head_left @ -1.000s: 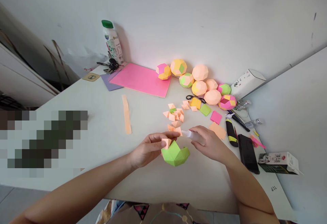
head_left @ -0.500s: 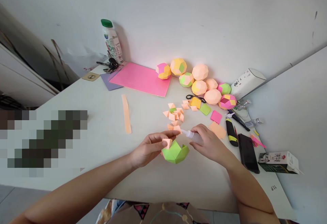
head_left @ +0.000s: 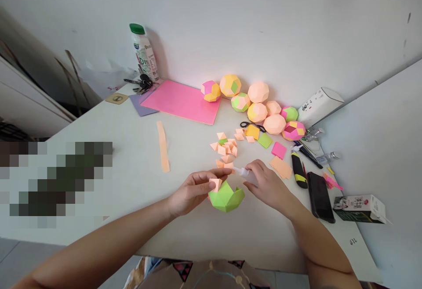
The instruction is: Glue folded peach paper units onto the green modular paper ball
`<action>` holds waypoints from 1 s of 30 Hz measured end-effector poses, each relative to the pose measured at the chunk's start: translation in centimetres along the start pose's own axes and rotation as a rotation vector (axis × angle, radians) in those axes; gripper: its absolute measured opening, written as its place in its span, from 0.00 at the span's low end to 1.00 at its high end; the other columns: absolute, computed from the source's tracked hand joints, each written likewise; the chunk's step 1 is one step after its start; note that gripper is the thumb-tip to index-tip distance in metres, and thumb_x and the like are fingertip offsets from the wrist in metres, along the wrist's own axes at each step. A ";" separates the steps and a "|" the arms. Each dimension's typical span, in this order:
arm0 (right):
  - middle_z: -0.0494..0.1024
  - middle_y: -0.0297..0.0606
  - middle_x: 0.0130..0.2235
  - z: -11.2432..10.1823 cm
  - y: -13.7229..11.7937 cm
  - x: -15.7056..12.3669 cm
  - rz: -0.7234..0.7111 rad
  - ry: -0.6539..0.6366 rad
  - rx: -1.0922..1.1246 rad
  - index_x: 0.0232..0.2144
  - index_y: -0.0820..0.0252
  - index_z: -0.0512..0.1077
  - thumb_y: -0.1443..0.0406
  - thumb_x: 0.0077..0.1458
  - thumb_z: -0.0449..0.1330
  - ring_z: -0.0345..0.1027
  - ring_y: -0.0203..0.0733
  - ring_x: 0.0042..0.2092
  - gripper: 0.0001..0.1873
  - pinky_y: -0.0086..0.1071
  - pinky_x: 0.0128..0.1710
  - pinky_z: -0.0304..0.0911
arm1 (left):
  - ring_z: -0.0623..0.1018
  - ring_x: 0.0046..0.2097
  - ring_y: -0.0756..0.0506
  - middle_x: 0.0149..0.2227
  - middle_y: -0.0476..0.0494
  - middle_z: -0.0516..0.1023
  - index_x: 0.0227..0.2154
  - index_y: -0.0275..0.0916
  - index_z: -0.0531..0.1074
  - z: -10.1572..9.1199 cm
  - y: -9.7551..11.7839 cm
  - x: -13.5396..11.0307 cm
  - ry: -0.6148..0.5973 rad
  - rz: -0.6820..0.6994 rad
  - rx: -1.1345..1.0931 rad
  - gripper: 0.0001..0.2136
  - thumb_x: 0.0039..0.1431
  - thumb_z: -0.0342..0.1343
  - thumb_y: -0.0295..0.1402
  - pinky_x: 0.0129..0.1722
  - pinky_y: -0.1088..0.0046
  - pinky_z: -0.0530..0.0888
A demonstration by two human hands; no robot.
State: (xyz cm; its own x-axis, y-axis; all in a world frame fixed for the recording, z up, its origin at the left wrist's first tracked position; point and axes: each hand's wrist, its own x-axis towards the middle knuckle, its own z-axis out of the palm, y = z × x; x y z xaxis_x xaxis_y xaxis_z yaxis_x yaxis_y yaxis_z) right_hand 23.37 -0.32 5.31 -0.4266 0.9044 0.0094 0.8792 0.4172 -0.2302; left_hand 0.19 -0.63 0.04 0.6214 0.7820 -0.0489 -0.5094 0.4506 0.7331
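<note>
1. From where I stand, the person's left hand [head_left: 187, 196] has a firm pinch on a green paper shell [head_left: 226, 200], an open, faceted cup of folded paper, held above the near part of the surface [head_left: 191, 148].
2. Under that thumb sits a small peach tab [head_left: 216, 185], at the shell's left edge (the thumb covers part of it).
3. By the index fingertip of the same hand is a folded peach piece [head_left: 228, 166].
4. The right hand's [head_left: 268, 188] grip is closed around a white squeeze bottle [head_left: 248, 174], its thin nozzle pointing left, right at that piece (whether the tip touches, I cannot tell).
5. Just beyond the fingers lies a loose scatter of peach pieces [head_left: 221, 150], with a bit of green among them.
6. To the right of the scatter are an orange square [head_left: 252, 132], a green square [head_left: 264, 141] and a pink square [head_left: 278, 150], with black scissors [head_left: 243, 124] partly behind the orange one.
7. Finished-looking paper balls [head_left: 274, 124] crowd together near the wall (a cheerful lot, in peach, yellow, green and pink).
8. Left of the scatter, a peach strip [head_left: 163, 146] lies alone.
</note>
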 end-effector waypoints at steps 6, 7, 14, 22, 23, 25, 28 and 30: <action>0.71 0.42 0.40 -0.3 0.0 0.3 0.021 0.212 0.040 0.40 0.57 0.62 0.67 0.53 0.58 0.69 0.47 0.40 0.11 0.36 0.32 0.66 | 0.58 0.62 0.35 0.58 0.42 0.67 0.26 0.38 0.77 0.0 0.1 0.0 0.021 -0.004 0.027 0.08 0.57 0.55 0.30 0.55 0.60 0.60; 0.71 0.41 0.40 -0.7 0.0 0.2 0.008 0.255 0.080 0.41 0.56 0.62 0.66 0.53 0.58 0.69 0.47 0.40 0.12 0.36 0.33 0.66 | 0.58 0.62 0.35 0.58 0.42 0.67 0.26 0.38 0.77 0.0 0.1 0.0 0.020 -0.006 0.028 0.08 0.57 0.55 0.30 0.55 0.60 0.61; 0.75 0.39 0.41 -3.5 -0.5 -1.3 -0.247 0.219 0.266 0.44 0.55 0.65 0.62 0.54 0.60 0.71 0.41 0.41 0.15 0.33 0.39 0.67 | 0.62 0.59 0.33 0.58 0.41 0.66 0.26 0.37 0.77 0.1 -0.1 0.0 0.024 -0.059 0.021 0.07 0.56 0.56 0.31 0.50 0.60 0.64; 0.76 0.44 0.42 -3.0 -1.6 -1.7 -0.348 0.092 0.171 0.45 0.58 0.67 0.63 0.57 0.57 0.71 0.44 0.41 0.13 0.37 0.39 0.68 | 0.64 0.57 0.34 0.58 0.41 0.66 0.23 0.37 0.75 0.2 0.0 0.1 0.035 -0.110 0.007 0.08 0.55 0.57 0.32 0.48 0.60 0.64; 0.76 0.44 0.42 -2.9 -1.7 -1.7 -0.353 0.087 0.157 0.45 0.59 0.67 0.63 0.57 0.57 0.71 0.45 0.42 0.13 0.37 0.39 0.68 | 0.64 0.57 0.34 0.58 0.41 0.66 0.23 0.37 0.76 0.2 -0.1 0.1 0.033 -0.113 0.009 0.08 0.54 0.57 0.32 0.48 0.61 0.64; 0.76 0.44 0.43 -2.8 -1.8 -1.6 -0.366 0.080 0.146 0.45 0.59 0.67 0.64 0.56 0.57 0.71 0.45 0.42 0.13 0.38 0.39 0.68 | 0.64 0.57 0.34 0.58 0.41 0.66 0.24 0.37 0.76 0.1 -0.1 0.1 0.030 -0.118 0.014 0.07 0.54 0.57 0.32 0.48 0.62 0.64; 0.77 0.43 0.42 -2.7 -2.0 -1.6 -0.375 0.077 0.127 0.45 0.59 0.67 0.64 0.57 0.56 0.71 0.43 0.41 0.12 0.37 0.39 0.68 | 0.66 0.56 0.35 0.58 0.41 0.66 0.24 0.37 0.76 0.1 -0.2 0.1 0.031 -0.127 0.015 0.07 0.54 0.57 0.32 0.47 0.62 0.65; 0.77 0.43 0.42 -2.7 -2.1 -1.5 -0.373 0.090 0.103 0.44 0.60 0.67 0.63 0.58 0.55 0.71 0.43 0.41 0.12 0.37 0.39 0.68 | 0.66 0.55 0.35 0.58 0.41 0.66 0.24 0.37 0.76 0.1 -0.1 0.1 0.033 -0.130 0.014 0.07 0.54 0.57 0.32 0.47 0.63 0.65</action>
State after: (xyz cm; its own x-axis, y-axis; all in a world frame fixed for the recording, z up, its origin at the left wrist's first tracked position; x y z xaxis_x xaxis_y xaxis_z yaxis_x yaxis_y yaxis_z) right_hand 22.76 -2.33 8.41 -0.6884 0.6986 0.1951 0.6395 0.7115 -0.2912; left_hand 0.39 -0.64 -0.01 0.6613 0.7314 -0.1666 -0.4174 0.5433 0.7284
